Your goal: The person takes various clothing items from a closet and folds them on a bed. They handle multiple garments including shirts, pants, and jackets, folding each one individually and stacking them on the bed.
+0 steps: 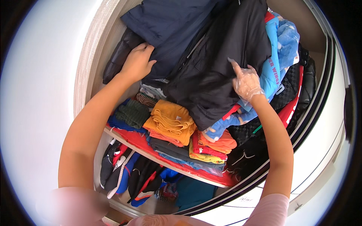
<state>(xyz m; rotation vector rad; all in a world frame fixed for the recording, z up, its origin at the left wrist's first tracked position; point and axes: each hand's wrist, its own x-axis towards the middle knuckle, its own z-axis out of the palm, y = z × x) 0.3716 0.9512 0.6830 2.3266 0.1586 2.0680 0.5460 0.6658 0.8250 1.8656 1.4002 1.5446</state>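
In the upper middle, navy clothing (171,32) lies beside our left hand (137,63), a black jacket (211,81) under our right hand (247,83). The left, thumb apart, touches the navy clothing; the right, forefinger extended, touches the jacket; whether either grips, we cannot tell.

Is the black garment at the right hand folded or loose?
Loose: the black garment drapes down in long, uneven creases, its lower end beside the neatly folded orange-yellow clothes.
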